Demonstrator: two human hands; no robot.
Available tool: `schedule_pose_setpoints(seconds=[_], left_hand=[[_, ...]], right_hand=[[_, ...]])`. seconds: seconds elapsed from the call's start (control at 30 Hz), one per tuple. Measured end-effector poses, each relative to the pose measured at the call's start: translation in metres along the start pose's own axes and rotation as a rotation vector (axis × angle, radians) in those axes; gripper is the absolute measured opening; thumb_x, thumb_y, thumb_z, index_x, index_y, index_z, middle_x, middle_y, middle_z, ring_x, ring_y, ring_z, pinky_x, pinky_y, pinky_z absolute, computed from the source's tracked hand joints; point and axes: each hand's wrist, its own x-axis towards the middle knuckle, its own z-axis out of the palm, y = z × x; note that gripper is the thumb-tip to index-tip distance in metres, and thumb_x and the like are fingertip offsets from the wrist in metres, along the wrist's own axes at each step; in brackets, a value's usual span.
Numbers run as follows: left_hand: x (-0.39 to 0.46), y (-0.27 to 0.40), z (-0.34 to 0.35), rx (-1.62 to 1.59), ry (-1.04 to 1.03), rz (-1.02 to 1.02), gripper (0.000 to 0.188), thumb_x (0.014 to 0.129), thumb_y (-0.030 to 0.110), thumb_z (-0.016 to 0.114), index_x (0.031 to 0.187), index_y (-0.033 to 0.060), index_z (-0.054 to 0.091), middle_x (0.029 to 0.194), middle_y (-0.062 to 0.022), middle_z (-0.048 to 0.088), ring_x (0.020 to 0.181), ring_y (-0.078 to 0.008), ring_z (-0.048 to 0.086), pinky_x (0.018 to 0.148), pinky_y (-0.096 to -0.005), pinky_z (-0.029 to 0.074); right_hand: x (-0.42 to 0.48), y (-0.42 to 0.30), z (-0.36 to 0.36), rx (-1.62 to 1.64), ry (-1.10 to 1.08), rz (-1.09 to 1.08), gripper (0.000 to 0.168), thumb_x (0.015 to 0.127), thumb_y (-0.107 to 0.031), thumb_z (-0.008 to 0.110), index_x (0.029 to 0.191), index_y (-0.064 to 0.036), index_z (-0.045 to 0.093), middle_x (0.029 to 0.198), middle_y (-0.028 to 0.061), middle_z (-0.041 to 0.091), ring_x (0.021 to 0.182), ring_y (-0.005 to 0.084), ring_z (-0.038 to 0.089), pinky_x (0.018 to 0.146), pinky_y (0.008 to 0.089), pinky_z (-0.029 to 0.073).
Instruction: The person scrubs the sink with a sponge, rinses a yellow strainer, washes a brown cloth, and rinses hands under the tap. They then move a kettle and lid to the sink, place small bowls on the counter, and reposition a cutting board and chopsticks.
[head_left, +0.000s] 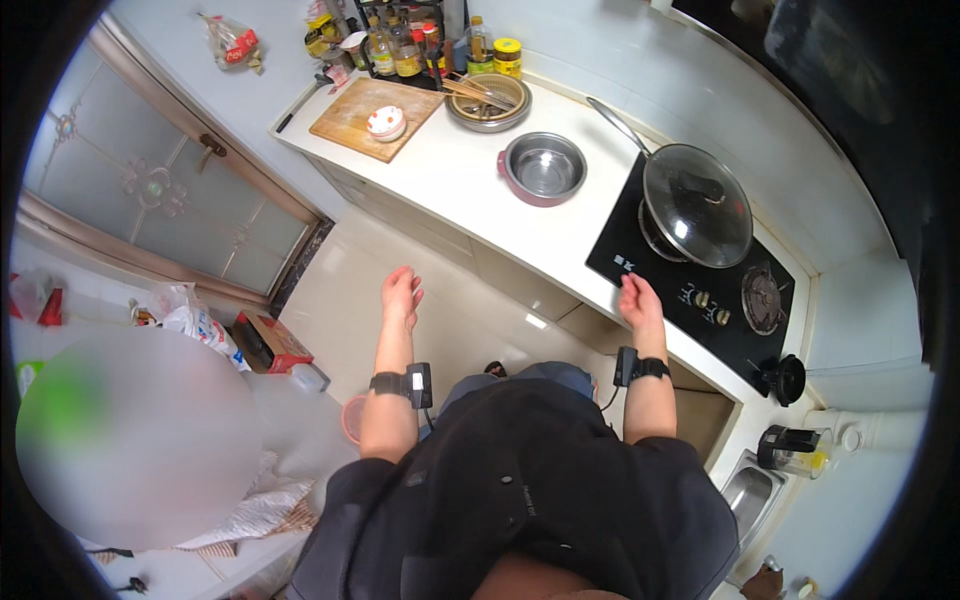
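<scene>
My left hand (403, 297) hangs in the air above the tiled floor, fingers loosely curled, holding nothing. My right hand (640, 301) is near the front edge of the black gas hob (616, 241), also with nothing in its loosely bent fingers. On the hob's far burner sits a long-handled pan, covered by a glass lid (701, 214) with a black knob. A round metal bowl with a dark red outside (545, 169) stands on the white counter (480, 196), left of the hob. Both wrists wear black straps with small boxes.
At the counter's far end lie a wooden cutting board (341, 120) with a patterned bowl (387, 124) and a basin with a strainer and chopsticks (489, 101). Sauce bottles (406, 52) stand behind. A sink (750, 491) and a pitcher (796, 450) are lower right. A cardboard box (276, 341) is at left.
</scene>
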Motion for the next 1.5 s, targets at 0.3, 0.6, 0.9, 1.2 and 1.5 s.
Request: schedule_pose_setpoints(seconds=[0.3, 0.6, 0.9, 1.2, 1.5], left_hand=[[0.041, 0.007, -0.108, -0.185, 0.222, -0.047, 0.031, 0.087, 0.022, 0.058, 0.115, 0.0102, 0.05, 0.104, -0.001, 0.055, 0.091, -0.0126, 0.055, 0.072, -0.0294, 0.047], [0.139, 0.08, -0.128, -0.175, 0.287, 0.006, 0.028, 0.087, 0.021, 0.058, 0.112, 0.0089, 0.051, 0.102, -0.0019, 0.055, 0.093, -0.0146, 0.055, 0.074, -0.0315, 0.046], [0.254, 0.159, -0.054, -0.046, 0.144, 0.002, 0.028, 0.087, 0.021, 0.059, 0.11, 0.0083, 0.051, 0.096, -0.0009, 0.055, 0.085, -0.0121, 0.055, 0.07, -0.0268, 0.045], [0.364, 0.196, -0.011, 0.046, -0.035, -0.054, 0.029, 0.086, 0.017, 0.059, 0.111, 0.0063, 0.051, 0.098, -0.0029, 0.055, 0.088, -0.0167, 0.056, 0.071, -0.0305, 0.046], [0.467, 0.272, 0.0, 0.122, -0.202, -0.018, 0.03, 0.087, 0.02, 0.058, 0.112, 0.007, 0.052, 0.099, -0.0019, 0.056, 0.09, -0.0138, 0.056, 0.073, -0.0282, 0.044]], right_hand=[[0.078, 0.071, 0.195, -0.257, -0.046, 0.078, 0.026, 0.091, -0.023, 0.055, 0.096, 0.002, 0.052, 0.075, 0.0133, 0.063, 0.057, 0.0184, 0.062, 0.046, 0.0255, 0.05], [0.183, 0.071, 0.239, -0.125, 0.168, -0.038, 0.025, 0.092, -0.018, 0.044, 0.098, 0.005, 0.05, 0.078, 0.0203, 0.064, 0.053, 0.0198, 0.061, 0.041, 0.0237, 0.051], [0.213, 0.041, 0.27, -0.113, 0.277, -0.159, 0.024, 0.092, -0.018, 0.043, 0.095, 0.004, 0.052, 0.078, 0.0146, 0.063, 0.06, 0.0171, 0.063, 0.039, 0.0216, 0.047], [0.202, 0.082, 0.387, -0.812, 0.073, -0.333, 0.021, 0.083, -0.019, 0.061, 0.096, -0.002, 0.06, 0.078, 0.0051, 0.065, 0.064, 0.0109, 0.062, 0.049, 0.0204, 0.046], [0.315, 0.088, 0.522, -1.854, 0.311, -0.872, 0.069, 0.073, -0.013, 0.066, 0.133, 0.0, 0.035, 0.136, 0.0236, 0.036, 0.12, 0.0354, 0.045, 0.097, 0.0372, 0.041]])
